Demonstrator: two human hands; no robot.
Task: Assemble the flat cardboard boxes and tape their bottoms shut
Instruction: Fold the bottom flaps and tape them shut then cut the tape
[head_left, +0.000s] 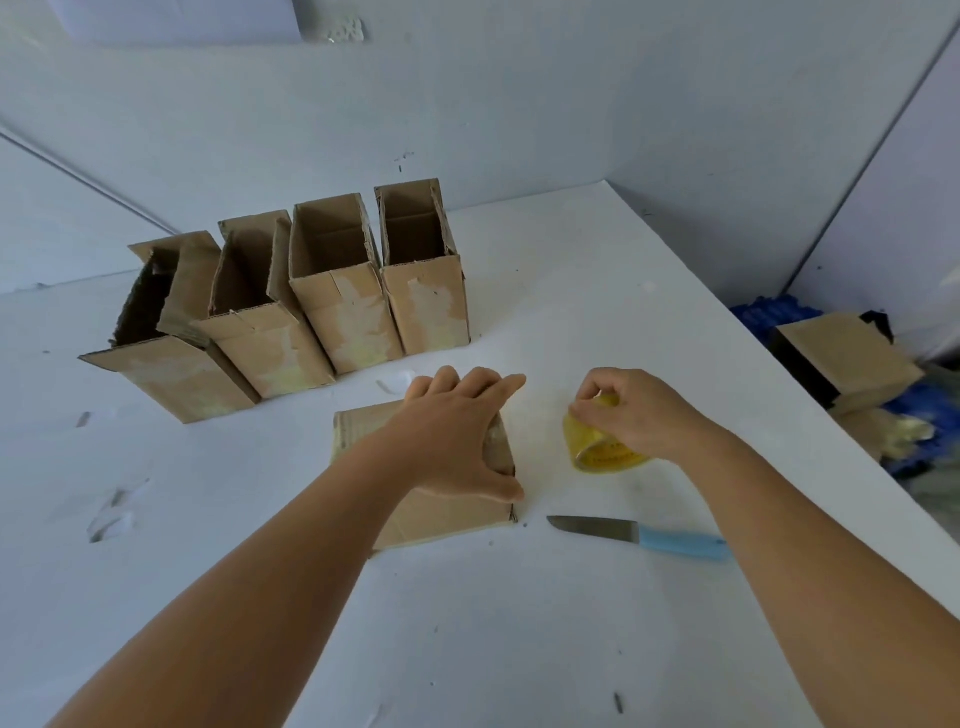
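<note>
Blue-handled steel knife (644, 538) right of brown cardboard box (447, 514) | left hand (457, 431) flat, fingers spread, on box | right hand (634, 410) grips yellow tape roll (597, 447)

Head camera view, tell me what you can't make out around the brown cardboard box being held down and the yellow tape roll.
- Brown cardboard box: its top seam, covered by the left hand.
- Yellow tape roll: its loose end, hidden under the right hand; its core print is blurred.
- Pile beyond the white table edge at right: blurred and cut off by the frame.

Six boxes (358, 312), one tape roll (597, 441), one knife (644, 535)
</note>
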